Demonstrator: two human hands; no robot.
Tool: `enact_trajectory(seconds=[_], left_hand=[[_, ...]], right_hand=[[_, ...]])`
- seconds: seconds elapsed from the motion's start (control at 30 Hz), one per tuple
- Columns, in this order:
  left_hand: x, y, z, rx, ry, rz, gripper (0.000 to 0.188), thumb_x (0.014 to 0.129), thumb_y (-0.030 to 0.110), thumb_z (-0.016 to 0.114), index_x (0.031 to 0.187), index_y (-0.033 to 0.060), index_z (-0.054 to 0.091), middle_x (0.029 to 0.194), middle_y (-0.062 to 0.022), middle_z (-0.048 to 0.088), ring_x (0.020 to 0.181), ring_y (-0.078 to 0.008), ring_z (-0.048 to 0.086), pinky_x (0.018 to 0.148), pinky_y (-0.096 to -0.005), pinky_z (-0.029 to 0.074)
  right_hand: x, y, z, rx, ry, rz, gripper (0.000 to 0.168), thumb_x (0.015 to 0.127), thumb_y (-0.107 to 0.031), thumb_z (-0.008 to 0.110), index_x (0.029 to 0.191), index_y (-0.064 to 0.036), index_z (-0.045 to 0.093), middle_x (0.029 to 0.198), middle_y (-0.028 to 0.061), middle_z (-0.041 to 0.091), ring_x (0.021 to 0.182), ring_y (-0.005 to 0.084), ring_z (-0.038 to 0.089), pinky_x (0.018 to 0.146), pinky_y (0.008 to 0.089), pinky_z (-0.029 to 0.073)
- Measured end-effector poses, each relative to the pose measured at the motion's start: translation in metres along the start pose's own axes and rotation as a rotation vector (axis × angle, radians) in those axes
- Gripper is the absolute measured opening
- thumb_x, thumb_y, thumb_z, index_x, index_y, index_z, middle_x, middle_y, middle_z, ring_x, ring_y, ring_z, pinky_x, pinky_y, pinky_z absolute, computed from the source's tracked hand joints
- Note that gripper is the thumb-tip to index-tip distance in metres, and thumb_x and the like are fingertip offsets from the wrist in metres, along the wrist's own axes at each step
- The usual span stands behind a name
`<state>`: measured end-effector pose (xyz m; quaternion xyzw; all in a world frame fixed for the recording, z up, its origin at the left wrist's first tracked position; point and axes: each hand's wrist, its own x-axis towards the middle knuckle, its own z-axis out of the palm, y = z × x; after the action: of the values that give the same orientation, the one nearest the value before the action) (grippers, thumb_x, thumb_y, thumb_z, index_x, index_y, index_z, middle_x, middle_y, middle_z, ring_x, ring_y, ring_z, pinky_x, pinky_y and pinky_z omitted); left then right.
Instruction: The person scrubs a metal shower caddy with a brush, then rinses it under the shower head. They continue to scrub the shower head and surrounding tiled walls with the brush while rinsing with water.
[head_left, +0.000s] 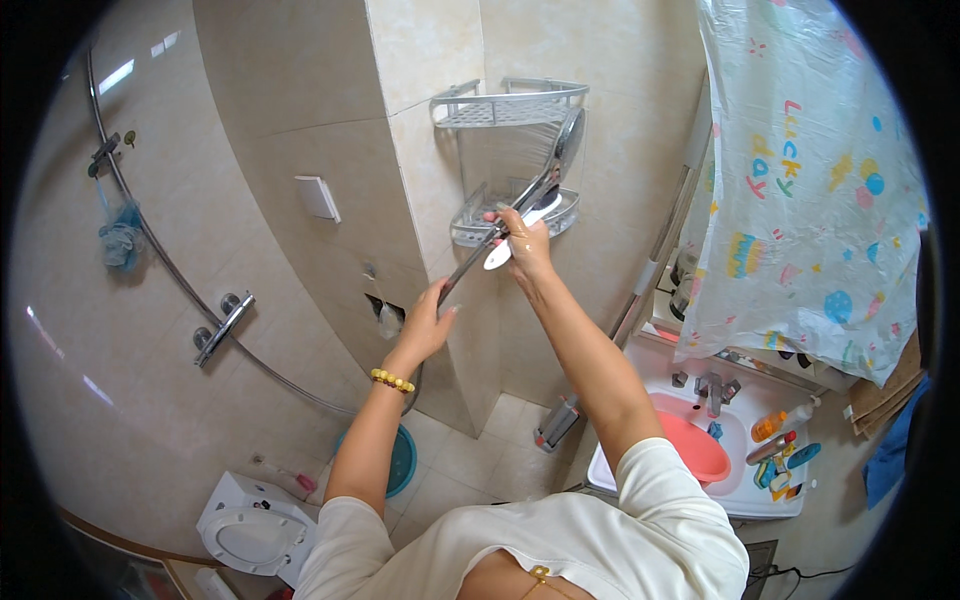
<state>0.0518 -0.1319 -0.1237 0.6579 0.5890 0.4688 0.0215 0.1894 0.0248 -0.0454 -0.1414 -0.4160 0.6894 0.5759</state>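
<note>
My left hand (426, 326) grips the lower part of a chrome handheld shower (534, 191), where its handle meets the hose. Further up the handle is my right hand (528, 246), wet, with its fingers around a brush with a white handle (497, 256) and against the chrome. The brush's dark bristles (551, 196) show partly behind the shower. The shower head (572, 139) tilts up to the right, in front of a two-tier metal corner shelf (517, 112). From my left hand the shower hose (292, 394) hangs down and runs left to the wall mixer.
On the left wall are a shower mixer (225, 330) and a bath puff (120, 236). Below stand a toilet (255, 536) and a teal basin (403, 461). To the right, a sink (739, 491) holds a pink basin (694, 446) and bottles, beside a patterned plastic curtain (810, 187).
</note>
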Motion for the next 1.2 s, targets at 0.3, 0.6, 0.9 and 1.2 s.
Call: enact_trajectory(seconds=[0.3,0.6,0.9,1.2], left_hand=[[0.007,-0.021,-0.044,-0.004,0.234,-0.093,0.03,0.087,-0.005,0.05,0.116,0.0009,0.055,0.107,-0.0166,0.059,0.099,-0.0309,0.058,0.086,-0.0354,0.047],[0.025,0.013,-0.088,0.007,0.243,-0.048,0.029,0.087,-0.004,0.049,0.115,0.0023,0.058,0.095,-0.0129,0.058,0.088,-0.0268,0.058,0.079,-0.0319,0.047],[0.05,0.043,-0.076,0.044,0.192,0.038,0.031,0.088,-0.001,0.049,0.117,0.0031,0.057,0.092,-0.0113,0.057,0.083,-0.0236,0.055,0.077,-0.031,0.045],[0.079,0.057,-0.061,-0.045,0.214,0.128,0.035,0.086,-0.005,0.049,0.118,0.0024,0.056,0.094,-0.015,0.055,0.083,-0.0287,0.055,0.077,-0.034,0.045]], right_hand=[[0.001,0.021,0.043,0.244,-0.066,0.047,0.013,0.086,-0.009,0.06,0.095,-0.003,0.053,0.087,0.0167,0.069,0.053,0.0124,0.052,0.045,0.0237,0.045],[0.014,0.026,0.054,0.481,-0.058,0.11,0.019,0.087,-0.016,0.06,0.097,-0.007,0.047,0.098,0.0187,0.067,0.054,0.0153,0.054,0.045,0.0255,0.047],[0.052,0.013,0.018,0.706,-0.092,0.24,0.009,0.087,-0.016,0.059,0.091,-0.014,0.051,0.102,0.0168,0.067,0.055,0.0133,0.056,0.042,0.0228,0.049],[0.077,-0.018,0.009,0.726,-0.031,0.275,0.011,0.086,-0.014,0.061,0.088,-0.016,0.05,0.098,0.015,0.069,0.056,0.0128,0.056,0.043,0.0231,0.048]])
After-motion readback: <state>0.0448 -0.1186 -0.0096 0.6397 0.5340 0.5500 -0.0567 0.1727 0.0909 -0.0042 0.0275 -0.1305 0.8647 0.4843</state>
